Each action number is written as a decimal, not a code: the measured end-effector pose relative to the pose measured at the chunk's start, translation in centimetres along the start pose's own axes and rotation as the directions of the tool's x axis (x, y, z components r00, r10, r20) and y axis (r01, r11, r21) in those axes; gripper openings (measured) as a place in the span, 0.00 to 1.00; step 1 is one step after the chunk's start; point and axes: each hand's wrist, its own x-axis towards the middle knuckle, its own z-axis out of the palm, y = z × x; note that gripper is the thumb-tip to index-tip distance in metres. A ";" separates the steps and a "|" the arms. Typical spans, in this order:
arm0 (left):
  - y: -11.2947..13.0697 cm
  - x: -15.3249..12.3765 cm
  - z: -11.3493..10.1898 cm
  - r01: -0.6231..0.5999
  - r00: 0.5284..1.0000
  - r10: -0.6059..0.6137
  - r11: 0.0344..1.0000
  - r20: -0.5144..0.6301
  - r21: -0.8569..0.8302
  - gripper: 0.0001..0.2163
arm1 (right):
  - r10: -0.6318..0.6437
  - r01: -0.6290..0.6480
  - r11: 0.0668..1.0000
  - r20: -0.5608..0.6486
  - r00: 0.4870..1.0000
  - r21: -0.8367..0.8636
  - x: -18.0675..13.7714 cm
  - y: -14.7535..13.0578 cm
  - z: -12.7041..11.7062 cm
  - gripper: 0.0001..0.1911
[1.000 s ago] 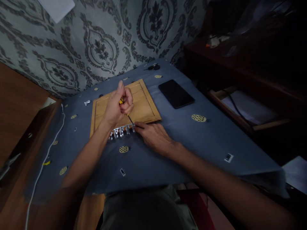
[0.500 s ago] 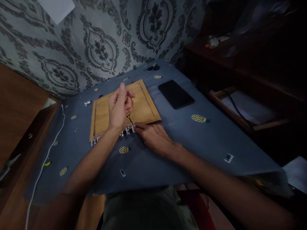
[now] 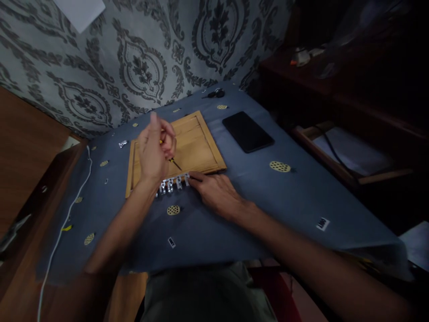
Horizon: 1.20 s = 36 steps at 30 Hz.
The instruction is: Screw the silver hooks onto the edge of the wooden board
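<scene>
My left hand (image 3: 154, 150) is closed around a screwdriver (image 3: 174, 164), its yellow and black handle mostly hidden by the fingers. The shaft points down and right, its tip just above the near edge of a framed wooden board (image 3: 197, 147). Along that edge lies a silver hook rail (image 3: 170, 182) with several hooks hanging toward me; my left wrist covers its left part. My right hand (image 3: 216, 192) is closed at the rail's right end, fingertips pressing it against the board's edge.
A black phone or tablet (image 3: 248, 132) lies right of the board. A dark object with a round end (image 3: 216, 93) is at the back. A small silver piece (image 3: 123, 144) sits left of the board. A white cable (image 3: 72, 203) runs down the table's left side. An open drawer (image 3: 351, 147) is at right.
My left hand has moved left with the screwdriver, and its tip has come away from the rail's right end. My right hand stays in place at the rail.
</scene>
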 end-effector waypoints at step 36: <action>-0.8 -1.8 0.7 0.013 0.996 -0.011 1.000 -0.090 0.027 0.23 | 0.027 -0.027 1.000 0.037 0.999 0.003 0.1 -0.1 -0.4 0.25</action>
